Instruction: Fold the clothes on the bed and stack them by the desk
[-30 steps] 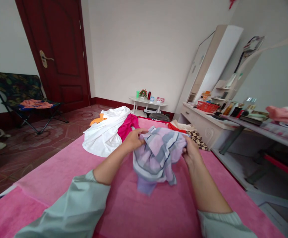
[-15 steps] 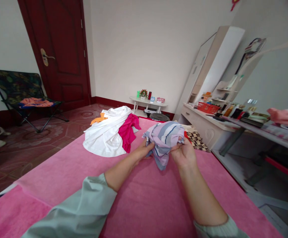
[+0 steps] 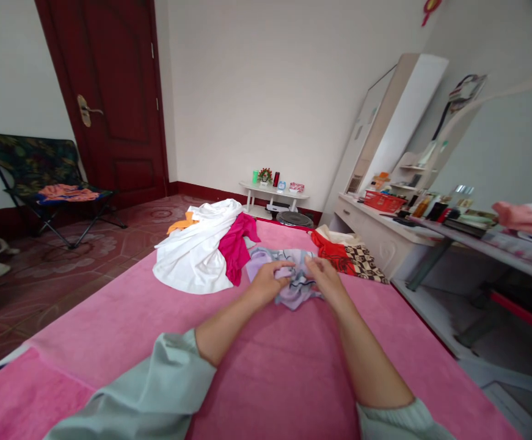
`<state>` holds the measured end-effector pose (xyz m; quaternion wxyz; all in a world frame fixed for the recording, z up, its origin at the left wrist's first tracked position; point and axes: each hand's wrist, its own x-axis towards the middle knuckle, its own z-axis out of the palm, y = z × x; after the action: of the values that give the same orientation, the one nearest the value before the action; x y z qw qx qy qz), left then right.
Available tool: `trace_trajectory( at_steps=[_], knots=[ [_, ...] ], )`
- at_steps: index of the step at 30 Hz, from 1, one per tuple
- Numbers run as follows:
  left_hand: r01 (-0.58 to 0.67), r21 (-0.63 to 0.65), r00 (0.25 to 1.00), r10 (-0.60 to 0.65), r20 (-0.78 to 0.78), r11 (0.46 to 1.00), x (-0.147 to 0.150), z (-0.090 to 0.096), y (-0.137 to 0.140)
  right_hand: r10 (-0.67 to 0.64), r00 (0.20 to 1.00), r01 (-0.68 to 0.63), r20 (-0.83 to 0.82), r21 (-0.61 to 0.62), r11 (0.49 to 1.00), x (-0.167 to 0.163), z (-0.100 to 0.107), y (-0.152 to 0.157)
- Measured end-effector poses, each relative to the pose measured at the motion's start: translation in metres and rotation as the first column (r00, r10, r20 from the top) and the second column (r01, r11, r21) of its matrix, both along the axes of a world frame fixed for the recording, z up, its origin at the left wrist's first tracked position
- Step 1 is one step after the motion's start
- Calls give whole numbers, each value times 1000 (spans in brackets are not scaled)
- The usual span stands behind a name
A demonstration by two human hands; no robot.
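A crumpled lilac and grey-blue striped garment (image 3: 293, 296) lies low on the pink bedspread in front of me; its kind does not show in the folds. On its left side my left hand (image 3: 268, 282) has thumb and fingers bent together around a bit of the cloth. My right hand (image 3: 325, 278) pinches the garment from the right, fingertips near its middle. Left of it, a white garment (image 3: 199, 250) is heaped against a magenta garment (image 3: 238, 247), with an orange cloth (image 3: 183, 223) behind. To the right lie a red cloth (image 3: 332, 253) and a brown-and-cream patterned cloth (image 3: 366, 263).
The pink bedspread (image 3: 275, 373) stretches beneath the clothes. A white dresser (image 3: 380, 235) with a red basket (image 3: 385, 200) and bottles stands along the right. Beyond the bed is a low white table (image 3: 275, 189). A folding chair (image 3: 32, 165) holds clothing at left.
The striped garment has come down from a raised bundle onto the bedspread and spread flatter. Both hands moved closer together over it, and the red cloth behind is more visible.
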<state>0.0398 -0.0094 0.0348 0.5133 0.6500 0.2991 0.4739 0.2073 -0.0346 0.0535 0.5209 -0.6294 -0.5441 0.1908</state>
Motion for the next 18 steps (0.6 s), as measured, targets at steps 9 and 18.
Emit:
trace_trajectory(
  at_steps=[9, 18],
  knots=[
    [316, -86, 919, -328, -217, 945, 6, -2, -18, 139, 944, -181, -301, -116, 977, 22, 6, -7],
    [482, 30, 847, -457, -271, 875, 5, -7, -29, 164, 985, -156, 60, -119, 981, 14, -8, -2]
  ],
)
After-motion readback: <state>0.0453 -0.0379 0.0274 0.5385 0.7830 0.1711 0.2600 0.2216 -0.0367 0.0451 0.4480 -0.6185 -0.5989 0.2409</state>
